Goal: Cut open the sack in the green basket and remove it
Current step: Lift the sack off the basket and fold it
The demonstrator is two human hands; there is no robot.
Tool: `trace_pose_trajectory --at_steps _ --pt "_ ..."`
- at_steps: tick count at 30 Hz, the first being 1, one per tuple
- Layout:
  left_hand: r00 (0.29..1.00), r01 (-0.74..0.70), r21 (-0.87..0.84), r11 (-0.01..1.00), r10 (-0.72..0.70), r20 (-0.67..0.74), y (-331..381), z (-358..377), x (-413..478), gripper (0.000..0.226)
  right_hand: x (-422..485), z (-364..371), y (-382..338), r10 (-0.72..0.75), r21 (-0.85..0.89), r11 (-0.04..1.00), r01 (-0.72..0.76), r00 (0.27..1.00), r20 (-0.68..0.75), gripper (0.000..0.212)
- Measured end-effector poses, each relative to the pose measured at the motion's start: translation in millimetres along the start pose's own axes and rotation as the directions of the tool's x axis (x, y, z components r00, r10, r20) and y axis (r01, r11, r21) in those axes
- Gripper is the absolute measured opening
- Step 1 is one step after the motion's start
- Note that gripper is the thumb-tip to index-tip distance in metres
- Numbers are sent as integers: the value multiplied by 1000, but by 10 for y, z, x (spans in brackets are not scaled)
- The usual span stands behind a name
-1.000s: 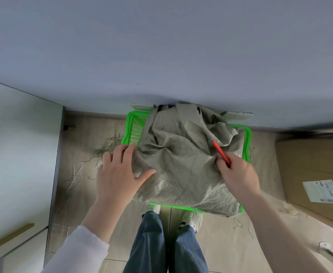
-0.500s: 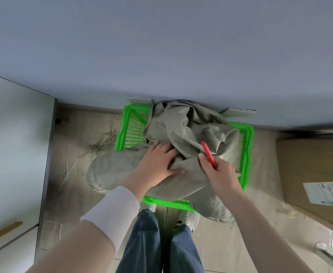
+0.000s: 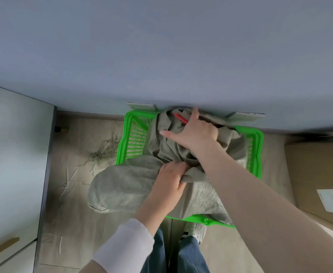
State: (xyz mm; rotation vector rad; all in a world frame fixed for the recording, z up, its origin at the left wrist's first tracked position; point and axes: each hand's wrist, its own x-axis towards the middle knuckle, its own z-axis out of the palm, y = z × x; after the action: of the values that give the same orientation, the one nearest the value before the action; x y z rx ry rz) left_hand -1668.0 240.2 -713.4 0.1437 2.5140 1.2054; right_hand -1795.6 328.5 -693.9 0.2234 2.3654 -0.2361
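The grey-green woven sack (image 3: 122, 184) lies crumpled in the green plastic basket (image 3: 258, 146) on the floor. One bulging part hangs out over the basket's near left rim. My left hand (image 3: 169, 182) grips a bunched fold of the sack near the basket's front. My right hand (image 3: 195, 134) reaches across to the far side of the basket and rests on the sack, thumb spread to the left. It holds a red cutter (image 3: 180, 118), whose tip shows beyond the fingers. Bubble wrap (image 3: 203, 200) shows beneath the sack at the front right.
A blue-grey table top (image 3: 161, 56) overhangs the basket's far edge, with white brackets (image 3: 142, 106) beneath it. A white cabinet (image 3: 14, 154) stands at the left, a cardboard box (image 3: 319, 170) at the right. Loose sack fibres (image 3: 104, 150) litter the floor; my shoes are just below the basket.
My right hand moved with the red cutter from the sack's near right to the basket's far side. My left hand shifted from the left to the middle, bunching the sack, which now spills leftward.
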Motion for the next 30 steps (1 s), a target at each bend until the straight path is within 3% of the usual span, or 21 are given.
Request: trace_pose_trajectory --at_steps 2,3,5,7,11,14,16,19,21,23,26,30 --pt "1000 -18 17 1000 19 -24 -74 61 -74 16 191 290 -101 10 -39 999 -9 999 32 111" --pt "998 -35 26 999 36 -44 -135 87 -108 6 268 398 -102 10 -47 999 -9 999 38 94" --pt "994 -84 69 994 89 -70 -262 123 -176 18 364 487 -49 -21 -27 999 21 999 29 55" --pt "983 -163 167 972 175 -60 -368 149 -260 32 377 471 54 -80 16 997 80 997 20 39" --pt "947 -304 346 888 322 6 -438 204 -484 38 287 390 367 -214 162 963 213 977 -15 35" --pt "969 -248 505 827 221 113 -580 266 -655 69 213 282 539 -259 345 911 229 965 44 37" --pt "988 -155 520 840 144 62 -657 257 -692 52 187 219 608 -278 439 872 214 957 87 37" --pt "992 -90 439 894 121 -43 -645 186 -552 13 113 160 654 -417 533 795 288 899 135 51" --pt "989 -94 370 924 129 -71 -514 106 -392 6 56 99 663 -455 615 744 263 873 177 54" --pt "994 -52 251 967 74 -80 -335 47 -284 5 -5 7 655 -397 680 715 164 896 201 50" --pt "991 61 -19 998 -62 -119 27 -44 -273 14 -72 -137 629 -227 594 795 121 968 107 45" --pt "974 116 -263 958 -161 -156 504 -244 -265 12 -260 -446 523 -225 437 876 202 974 2 51"
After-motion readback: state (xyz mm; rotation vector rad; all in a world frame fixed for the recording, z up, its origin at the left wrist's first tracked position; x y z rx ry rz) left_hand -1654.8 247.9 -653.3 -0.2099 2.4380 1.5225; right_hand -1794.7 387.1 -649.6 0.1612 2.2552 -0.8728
